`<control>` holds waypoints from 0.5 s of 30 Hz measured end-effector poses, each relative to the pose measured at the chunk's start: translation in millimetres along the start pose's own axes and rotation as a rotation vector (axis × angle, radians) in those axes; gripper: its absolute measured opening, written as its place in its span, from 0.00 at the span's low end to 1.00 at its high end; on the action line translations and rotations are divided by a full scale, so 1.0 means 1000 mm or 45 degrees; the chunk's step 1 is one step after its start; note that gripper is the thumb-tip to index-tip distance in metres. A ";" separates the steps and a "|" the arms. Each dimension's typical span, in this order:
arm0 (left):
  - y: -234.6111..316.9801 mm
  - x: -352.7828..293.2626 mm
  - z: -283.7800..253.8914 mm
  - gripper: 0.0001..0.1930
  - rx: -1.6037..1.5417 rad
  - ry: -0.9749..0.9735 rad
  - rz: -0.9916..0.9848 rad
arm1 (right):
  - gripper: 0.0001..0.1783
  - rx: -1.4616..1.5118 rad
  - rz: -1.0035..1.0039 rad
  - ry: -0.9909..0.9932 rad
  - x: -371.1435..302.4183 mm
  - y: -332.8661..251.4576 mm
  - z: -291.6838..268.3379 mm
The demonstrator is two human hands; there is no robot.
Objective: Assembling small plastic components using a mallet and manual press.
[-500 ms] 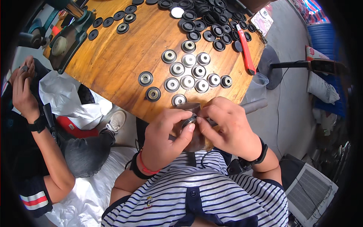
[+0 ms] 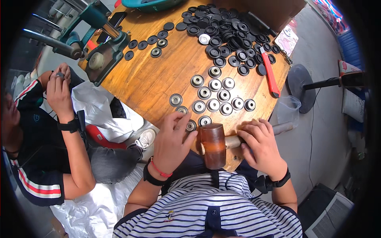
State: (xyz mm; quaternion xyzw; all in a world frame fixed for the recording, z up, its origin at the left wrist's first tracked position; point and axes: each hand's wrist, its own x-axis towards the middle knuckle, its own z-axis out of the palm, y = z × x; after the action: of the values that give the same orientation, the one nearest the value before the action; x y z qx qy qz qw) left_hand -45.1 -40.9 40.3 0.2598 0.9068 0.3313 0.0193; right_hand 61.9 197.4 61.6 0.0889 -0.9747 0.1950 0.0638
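Observation:
My left hand (image 2: 171, 137) is open at the table's near edge, fingers spread. Just beside its index finger and thumb lies a black wheel with a metal bearing (image 2: 191, 125); its fingertips overlap another such wheel (image 2: 181, 110). To the right stands a mallet with a brown cylindrical head (image 2: 213, 147). Its wooden handle (image 2: 233, 142) points right. My right hand (image 2: 260, 147) lies over that handle with fingers apart, not wrapped round it. Several more bearing wheels (image 2: 213, 104) sit grouped beyond the mallet, some with pale centres.
Black plastic discs (image 2: 226, 33) are heaped at the far side of the wooden table (image 2: 139, 91). A red utility knife (image 2: 270, 75) lies right. A green press (image 2: 101, 51) stands far left, near a seated person's hands (image 2: 59, 89). A clear bag (image 2: 287, 109) hangs off the right edge.
My hands have moved apart, uncovering the mallet. The wheel pinched in my left hand now lies on the table beside it. My right hand has shifted onto the handle. The view has shifted too.

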 end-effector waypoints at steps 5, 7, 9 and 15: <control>-0.022 -0.004 0.010 0.13 0.066 -0.017 0.241 | 0.29 0.077 -0.080 -0.062 0.002 -0.010 0.025; -0.022 0.002 0.012 0.12 0.082 0.002 0.220 | 0.26 0.081 -0.100 -0.007 -0.002 -0.006 0.030; -0.028 0.016 0.015 0.11 0.064 -0.016 0.218 | 0.25 0.077 -0.092 0.104 -0.010 -0.006 0.031; -0.039 0.062 -0.010 0.18 0.605 -0.024 0.090 | 0.20 0.467 0.155 0.543 -0.039 -0.013 0.022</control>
State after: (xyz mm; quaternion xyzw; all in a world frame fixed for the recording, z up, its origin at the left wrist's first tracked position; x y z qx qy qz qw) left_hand -118.3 -42.4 33.2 0.2918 0.9494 0.1067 -0.0454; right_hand 100.2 182.4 40.4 -0.0029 -0.8913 0.3856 0.2385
